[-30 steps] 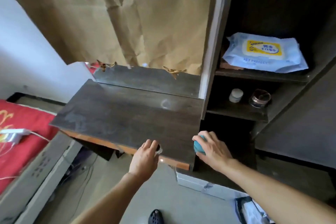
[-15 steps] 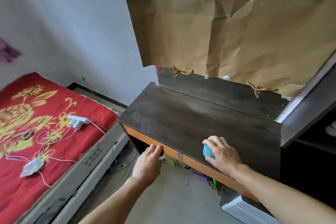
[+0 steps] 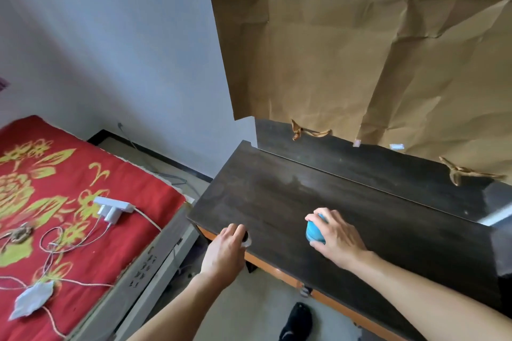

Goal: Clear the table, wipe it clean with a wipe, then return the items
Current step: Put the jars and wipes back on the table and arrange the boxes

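Curling our right grip (image 3: 336, 238) over the blue round thing (image 3: 313, 233) on the counter (image 3: 277, 196), we hold a small black thing (image 3: 245, 236) in our left grip (image 3: 225, 252) at the edge.

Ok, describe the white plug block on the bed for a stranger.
Start at the red flowered bedcover left of the dark table. Near its right edge lies the white plug block, trailing cables. It is boxy, unlike the flat pale scrap nearer the camera.
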Tool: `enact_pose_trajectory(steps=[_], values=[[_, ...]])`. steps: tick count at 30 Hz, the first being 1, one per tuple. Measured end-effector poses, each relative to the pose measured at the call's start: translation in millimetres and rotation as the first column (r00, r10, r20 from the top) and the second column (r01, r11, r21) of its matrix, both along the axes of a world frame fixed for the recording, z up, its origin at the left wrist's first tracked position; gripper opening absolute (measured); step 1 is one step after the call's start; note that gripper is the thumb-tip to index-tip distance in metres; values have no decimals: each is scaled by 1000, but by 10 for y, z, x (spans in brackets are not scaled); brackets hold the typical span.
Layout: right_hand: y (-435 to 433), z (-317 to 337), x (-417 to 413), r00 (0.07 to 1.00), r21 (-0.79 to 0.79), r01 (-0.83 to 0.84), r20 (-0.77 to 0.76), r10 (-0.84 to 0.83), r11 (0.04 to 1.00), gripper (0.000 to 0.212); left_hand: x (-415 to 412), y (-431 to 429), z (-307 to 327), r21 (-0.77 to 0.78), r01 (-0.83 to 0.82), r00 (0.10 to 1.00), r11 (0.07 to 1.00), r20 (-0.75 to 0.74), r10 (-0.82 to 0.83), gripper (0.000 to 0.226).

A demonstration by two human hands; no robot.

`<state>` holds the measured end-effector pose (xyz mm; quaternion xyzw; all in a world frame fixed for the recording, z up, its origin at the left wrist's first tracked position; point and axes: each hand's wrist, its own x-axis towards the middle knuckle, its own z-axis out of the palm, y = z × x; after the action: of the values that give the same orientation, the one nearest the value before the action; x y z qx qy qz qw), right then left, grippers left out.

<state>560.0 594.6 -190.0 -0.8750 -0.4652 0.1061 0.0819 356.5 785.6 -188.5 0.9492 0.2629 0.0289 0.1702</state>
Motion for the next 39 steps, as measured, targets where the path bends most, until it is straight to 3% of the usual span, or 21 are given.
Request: enact_pose_trajectory(steps=[10,15,23,32,39], values=[[1292,-171,628,996,-3,21,-88,-21,1000,59,766,1141,-158,-59,-30,998,998,-56,26,18],[1680,-261,785,991,-1,49,-121,-49,999,63,1181,1589,-263,-94,41,994,995,-102,-50,22],[2317,-438,945,960,-42,239,-137,-242,970,53,1996,2385,-571,-156,229,954,961,-157,-254,22],[2875,-713,1035,920,42,385,-94,-380,922,54,2680,2701,-829,-191,404,893,895,-129,-431,27],[2934,-763,1064,886,16,457,-104,-453,889,67,2789,2737,-950,-217,434,886,874,-74,-458,43]])
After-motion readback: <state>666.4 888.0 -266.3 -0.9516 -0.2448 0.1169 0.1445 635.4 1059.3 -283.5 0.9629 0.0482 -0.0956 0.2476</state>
